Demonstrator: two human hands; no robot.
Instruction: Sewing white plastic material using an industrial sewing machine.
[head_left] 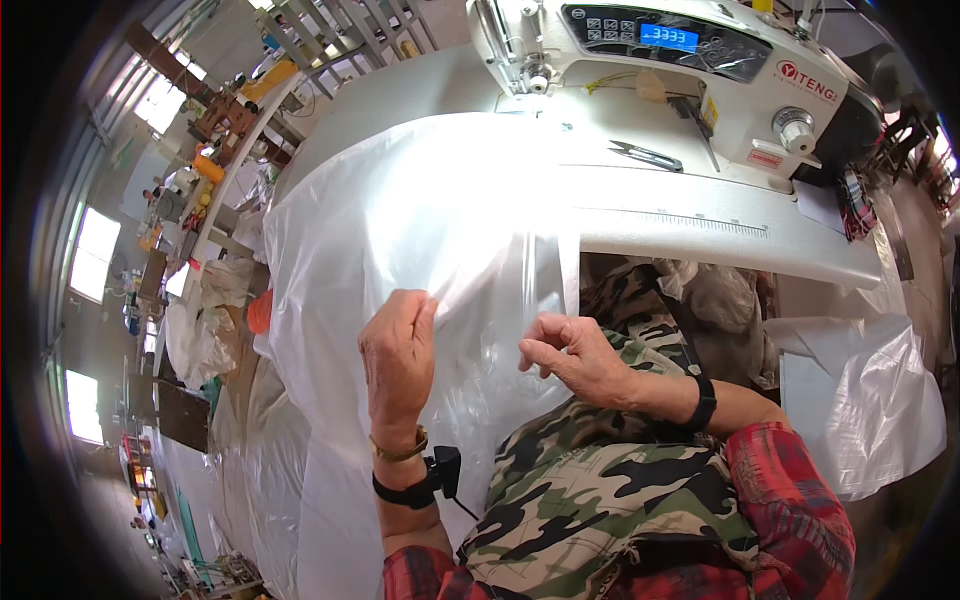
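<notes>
A large translucent white plastic sheet [330, 230] spreads over the sewing table and drapes down over my lap. My left hand [400, 345] is closed over its middle, thumb pressed to the fingers, with creases running from the fingertips. Further right, my right hand [575, 352] has its fingers curled in and thumb bent, close to the sheet's right edge; what lies between them, if anything, is hidden. Beyond both hands, the sheet's far edge lies by the needle area of a white sewing machine [538, 82], under a bright lamp glare.
Thread snips [646, 156] lie on the machine bed, behind a printed ruler strip [690, 218] along the table. More plastic sheeting [870, 400] hangs at the right. A camouflage apron [600, 480] covers my lap. Cluttered shelves [215, 170] stand at the left.
</notes>
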